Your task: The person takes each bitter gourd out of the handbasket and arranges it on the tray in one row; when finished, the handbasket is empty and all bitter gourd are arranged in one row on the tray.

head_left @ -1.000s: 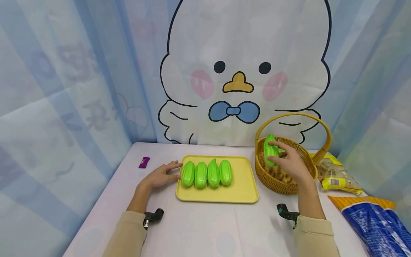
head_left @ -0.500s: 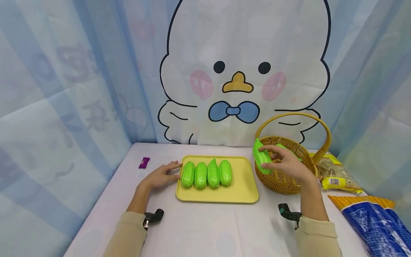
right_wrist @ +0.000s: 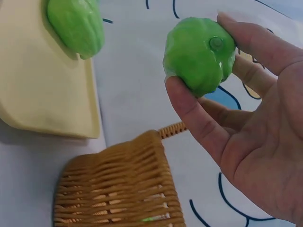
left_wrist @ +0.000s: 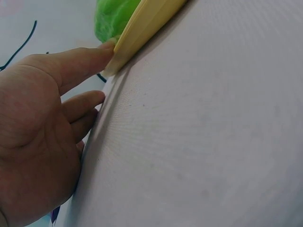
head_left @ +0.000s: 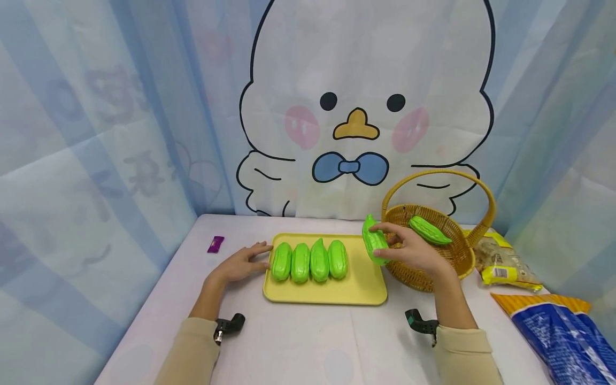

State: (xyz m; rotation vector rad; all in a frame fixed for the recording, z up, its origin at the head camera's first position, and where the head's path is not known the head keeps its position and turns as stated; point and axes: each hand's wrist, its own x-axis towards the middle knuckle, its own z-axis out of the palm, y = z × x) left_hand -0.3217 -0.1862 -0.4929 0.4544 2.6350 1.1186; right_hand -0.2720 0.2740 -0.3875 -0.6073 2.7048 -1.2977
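Note:
My right hand (head_left: 415, 251) pinches a green toy bitter melon (head_left: 374, 241) between thumb and fingers, above the gap between tray and basket. In the right wrist view the held bitter melon (right_wrist: 199, 56) shows its stem end. Several like it, such as the green bitter melon (head_left: 320, 262), lie side by side on the left part of the yellow tray (head_left: 368, 286). One more bitter melon (head_left: 430, 230) lies inside the wicker basket (head_left: 409, 277). With fingers fairly straight, my left hand (head_left: 239, 264) touches the tray's left edge; in the left wrist view a fingertip (left_wrist: 108, 53) meets the rim.
The basket's tall handle (head_left: 440, 172) arches over it. Right of the basket lie a yellow-and-clear packet (head_left: 507, 262) and a blue-and-orange bag (head_left: 560, 337). A small purple wrapped candy (head_left: 215, 244) sits at the far left. A cartoon-printed curtain (head_left: 356, 64) hangs behind the table.
The right hand has carried the bitter melon leftward out of the basket to the tray's right edge, uncovering the bitter melon left in the basket. The left hand and tray have stayed put.

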